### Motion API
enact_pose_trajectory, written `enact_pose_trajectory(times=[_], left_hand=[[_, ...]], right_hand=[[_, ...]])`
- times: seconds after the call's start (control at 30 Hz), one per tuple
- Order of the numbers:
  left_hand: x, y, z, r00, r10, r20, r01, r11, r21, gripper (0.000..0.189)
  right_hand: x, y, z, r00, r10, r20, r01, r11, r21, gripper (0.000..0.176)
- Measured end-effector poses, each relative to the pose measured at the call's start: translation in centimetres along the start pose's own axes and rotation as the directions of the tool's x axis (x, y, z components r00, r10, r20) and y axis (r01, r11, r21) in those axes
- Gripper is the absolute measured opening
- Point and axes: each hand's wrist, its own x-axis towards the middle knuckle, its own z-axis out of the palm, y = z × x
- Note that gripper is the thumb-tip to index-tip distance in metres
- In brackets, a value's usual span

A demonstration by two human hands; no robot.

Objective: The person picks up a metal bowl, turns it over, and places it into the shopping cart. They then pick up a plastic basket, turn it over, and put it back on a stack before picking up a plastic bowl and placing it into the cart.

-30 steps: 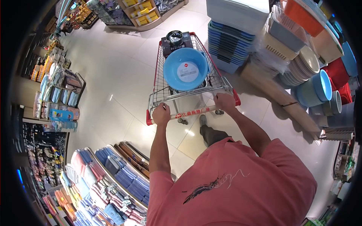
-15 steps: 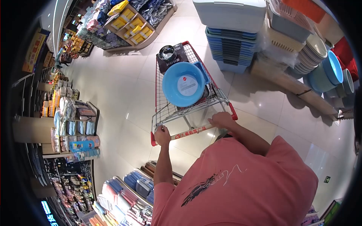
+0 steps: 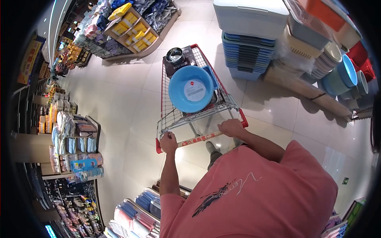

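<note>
Both hands grip the handle of a shopping cart point(image 3: 206, 137) with a wire basket and red trim. My left hand point(image 3: 169, 142) is wrapped round the handle's left end, near the red corner. Near the other end, my right hand point(image 3: 231, 128) is closed over the same bar. Inside the cart lies a light-blue plastic basin point(image 3: 178, 91) with a round white label on its bottom. Ahead of it are a dark printed box point(image 3: 170, 70) and a shiny round black item point(image 3: 175, 56) whose kind I cannot make out.
Stacked storage bins point(image 3: 250, 49) and blue buckets point(image 3: 345, 73) line the right side on a low platform point(image 3: 309, 89). Shelves of packaged goods point(image 3: 79, 144) stand at left. A display stand point(image 3: 137, 33) is ahead left, and folded textiles point(image 3: 135, 216) lie near my left elbow. Pale tiles cover the floor.
The ahead-left display and the left shelves have shifted left in view, and the stacked bins right. A shoe now shows below the handle. Both hands keep their hold on the cart.
</note>
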Motion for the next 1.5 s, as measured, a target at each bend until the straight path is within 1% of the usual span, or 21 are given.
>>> enact_pose_trajectory(times=[0.07,0.2,0.23,0.3,0.33,0.43,0.5,0.63,0.73,0.8,0.83,0.87,0.9,0.93,1.0,1.03,1.13,1.2,1.27,1.37,1.5], left_hand=[[1.4,-1.0,-0.3,0.996,-0.023,0.082,0.023,1.000,-0.003,0.022],[3.8,-3.2,-0.3,0.997,0.065,0.030,-0.063,0.997,-0.047,0.023],[4.3,-3.7,-0.4,0.997,0.071,0.036,-0.069,0.996,-0.056,0.022],[5.1,-4.5,-0.8,0.996,0.079,0.047,-0.075,0.995,-0.069,0.022],[5.6,-4.9,-1.1,0.994,0.092,0.063,-0.088,0.994,-0.064,0.021],[7.3,-6.3,-1.7,0.988,0.124,0.089,-0.118,0.991,-0.067,0.021],[7.9,-7.0,-1.6,0.985,0.134,0.106,-0.126,0.989,-0.074,0.021],[9.6,-8.6,-1.5,0.979,0.171,0.108,-0.160,0.982,-0.102,0.021],[10.5,-8.9,-2.1,0.977,0.194,0.090,-0.183,0.976,-0.118,0.020],[11.1,-9.0,-2.3,0.976,0.206,0.078,-0.196,0.973,-0.121,0.020],[11.4,-9.0,-2.2,0.976,0.204,0.071,-0.193,0.972,-0.131,0.020],[11.6,-9.1,-2.1,0.977,0.201,0.065,-0.191,0.971,-0.141,0.019],[11.8,-9.0,-1.9,0.978,0.196,0.069,-0.185,0.972,-0.146,0.019],[12.1,-9.0,-1.7,0.978,0.203,0.052,-0.193,0.968,-0.158,0.019],[12.7,-8.6,-1.2,0.977,0.208,0.038,-0.199,0.965,-0.173,0.019],[12.9,-8.4,-0.7,0.978,0.207,0.035,-0.197,0.963,-0.184,0.019],[13.7,-6.9,0.4,0.974,0.224,0.022,-0.217,0.961,-0.172,0.017],[14.0,-5.7,0.9,0.974,0.228,0.021,-0.220,0.959,-0.179,0.017],[14.7,-4.6,1.1,0.971,0.239,0.024,-0.231,0.958,-0.171,0.016],[16.2,-3.2,1.9,0.958,0.284,0.052,-0.268,0.942,-0.200,0.014],[19.2,-2.9,3.3,0.945,0.322,0.051,-0.309,0.935,-0.175,0.013]], right_hand=[[0.8,-1.2,0.6,1.000,0.014,-0.007,-0.014,1.000,-0.002,0.048],[2.3,-3.3,1.5,0.997,0.039,-0.062,-0.040,0.999,-0.023,0.047],[2.5,-4.0,1.6,0.997,0.045,-0.067,-0.047,0.999,-0.023,0.047],[2.6,-5.2,1.8,0.997,0.008,-0.071,-0.013,0.997,-0.072,0.042],[2.9,-5.8,2.3,0.997,0.015,-0.074,-0.020,0.997,-0.072,0.042],[3.8,-7.6,3.0,0.994,0.035,-0.104,-0.045,0.995,-0.093,0.035],[3.8,-8.5,3.0,0.994,-0.002,-0.111,-0.016,0.987,-0.160,0.030],[4.5,-10.2,3.2,0.994,0.049,-0.094,-0.062,0.988,-0.141,0.029],[5.6,-10.7,3.9,0.994,0.008,-0.111,-0.030,0.980,-0.199,0.029],[5.9,-11.4,3.9,0.992,0.041,-0.120,-0.064,0.980,-0.189,0.034],[6.1,-11.5,3.8,0.993,0.043,-0.114,-0.065,0.979,-0.194,0.034],[6.5,-11.8,3.6,0.983,0.138,-0.123,-0.150,0.984,-0.097,0.038],[6.8,-11.8,3.4,0.965,0.233,-0.124,-0.234,0.972,0.002,0.043],[7.1,-11.8,3.4,0.965,0.235,-0.121,-0.237,0.972,-0.004,0.043],[7.6,-11.1,3.2,0.938,0.263,-0.224,-0.267,0.964,0.015,0.046],[7.9,-10.7,3.0,0.938,0.265,-0.224,-0.269,0.963,0.013,0.046],[8.9,-9.1,1.8,0.919,0.301,-0.257,-0.301,0.953,0.037,0.045],[9.5,-8.0,0.9,0.892,0.318,-0.322,-0.332,0.943,0.010,0.042],[10.2,-7.1,0.1,0.881,0.341,-0.328,-0.352,0.936,0.027,0.039],[11.6,-5.7,-0.9,0.841,0.319,-0.436,-0.343,0.939,0.026,0.036],[14.0,-5.3,-2.3,0.838,0.360,-0.410,-0.371,0.927,0.054,0.036]])
